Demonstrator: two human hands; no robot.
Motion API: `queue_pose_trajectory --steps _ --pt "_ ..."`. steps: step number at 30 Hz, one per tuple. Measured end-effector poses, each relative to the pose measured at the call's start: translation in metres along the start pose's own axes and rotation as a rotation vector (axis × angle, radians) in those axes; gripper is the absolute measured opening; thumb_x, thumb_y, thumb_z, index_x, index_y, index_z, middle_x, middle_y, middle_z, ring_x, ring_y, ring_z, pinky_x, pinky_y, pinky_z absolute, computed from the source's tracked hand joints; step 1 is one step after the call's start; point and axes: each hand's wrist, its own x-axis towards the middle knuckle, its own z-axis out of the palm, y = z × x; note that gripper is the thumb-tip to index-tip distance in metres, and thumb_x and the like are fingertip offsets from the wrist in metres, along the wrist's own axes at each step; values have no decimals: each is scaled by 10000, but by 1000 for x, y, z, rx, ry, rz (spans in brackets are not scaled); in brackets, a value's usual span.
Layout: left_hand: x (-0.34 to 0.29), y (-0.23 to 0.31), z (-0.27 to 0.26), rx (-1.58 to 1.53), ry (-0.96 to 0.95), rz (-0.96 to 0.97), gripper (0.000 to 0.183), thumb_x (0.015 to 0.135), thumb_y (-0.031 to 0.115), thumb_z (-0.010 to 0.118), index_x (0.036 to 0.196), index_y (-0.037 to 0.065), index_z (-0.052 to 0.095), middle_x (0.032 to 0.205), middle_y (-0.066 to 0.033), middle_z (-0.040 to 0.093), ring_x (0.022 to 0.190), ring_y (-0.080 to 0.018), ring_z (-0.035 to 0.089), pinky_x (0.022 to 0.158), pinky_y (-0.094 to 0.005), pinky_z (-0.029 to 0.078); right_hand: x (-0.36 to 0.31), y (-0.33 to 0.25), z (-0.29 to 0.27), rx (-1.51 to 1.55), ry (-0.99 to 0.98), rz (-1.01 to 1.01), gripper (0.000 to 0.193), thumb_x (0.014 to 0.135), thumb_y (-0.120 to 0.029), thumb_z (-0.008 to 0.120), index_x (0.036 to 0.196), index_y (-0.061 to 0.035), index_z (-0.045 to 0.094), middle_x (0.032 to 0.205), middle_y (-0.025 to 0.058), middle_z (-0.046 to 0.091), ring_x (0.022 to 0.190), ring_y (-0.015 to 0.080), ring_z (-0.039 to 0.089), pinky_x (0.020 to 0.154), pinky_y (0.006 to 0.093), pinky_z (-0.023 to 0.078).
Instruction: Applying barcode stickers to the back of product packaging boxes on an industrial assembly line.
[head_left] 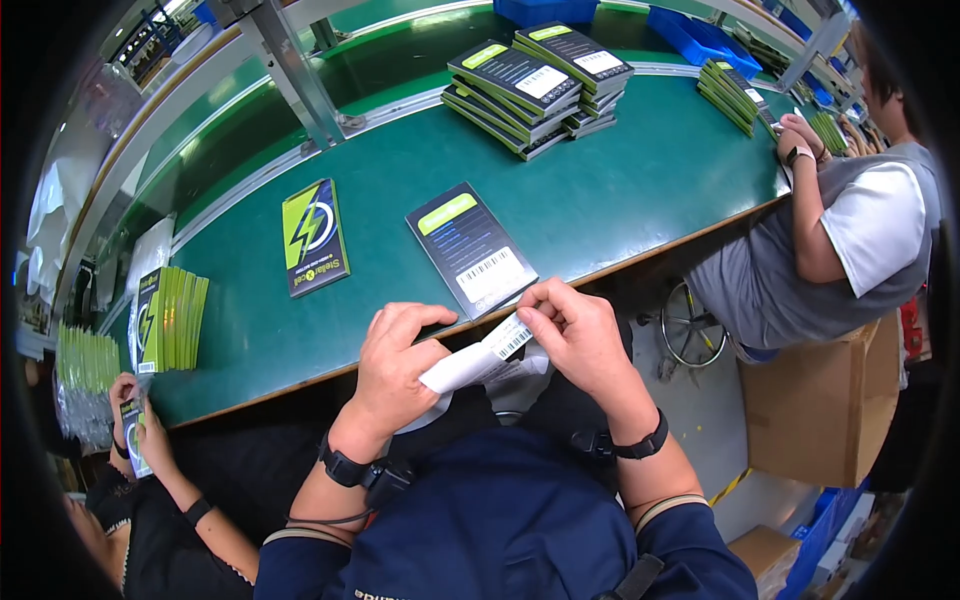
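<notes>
At the table's front edge, a white strip of barcode labels [468, 366] stretches between my two hands. My left hand [393, 372] is closed round its lower end, the index finger reaching toward a flat dark box. Thumb and forefinger of my right hand [582, 338] pinch the upper end, close to the box's near corner. That flat dark box [455, 243] lies on the table just beyond my hands, with a green panel and a white barcode label on its upper face. To its left lies a green-and-black box [315, 238] with a lightning-bolt design.
Stacks of dark boxes [530, 90] stand at the back of the green table [640, 200]. On the left, a row of green boxes [172, 318] stands beside a co-worker's hands [145, 430]. Another person [840, 230] works at right, above a cardboard carton [815, 405].
</notes>
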Motion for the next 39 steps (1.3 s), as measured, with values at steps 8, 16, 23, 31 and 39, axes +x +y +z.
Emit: queue_pose_trajectory --steps 8,16,23,31,39 --pt "1 -3 0 22 10 -21 161 643 91 818 692 66 667 1035 -76 704 912 -279 614 754 -372 500 3 -1 -6 114 24 55 76 923 -53 713 968 -13 668 662 51 639 568 86 582 551 256 476" --pt "-5 -11 2 -41 68 88 207 642 115 841 714 65 654 948 -61 710 870 -276 659 725 -372 508 14 -9 -6 122 15 111 77 924 -57 718 973 -12 680 656 22 627 572 58 558 541 234 460" --pt "-4 -11 -1 -51 61 105 214 638 131 845 713 68 654 919 -52 709 853 -271 660 719 -368 511 13 -13 -5 85 28 102 62 926 -41 714 960 -1 683 652 -2 613 577 25 520 530 209 424" --pt "-1 -7 -2 -45 29 87 204 661 166 838 717 85 659 1039 -71 708 906 -274 651 744 -372 476 10 -2 0 212 148 142 49 931 -27 705 964 0 680 651 -25 605 582 11 514 537 195 421" --pt "1 -4 -2 -35 2 69 196 663 171 834 716 90 663 1127 -84 705 931 -275 652 769 -372 468 13 -6 1 97 136 95 47 925 -15 701 959 7 675 645 -9 610 570 18 531 537 198 432"
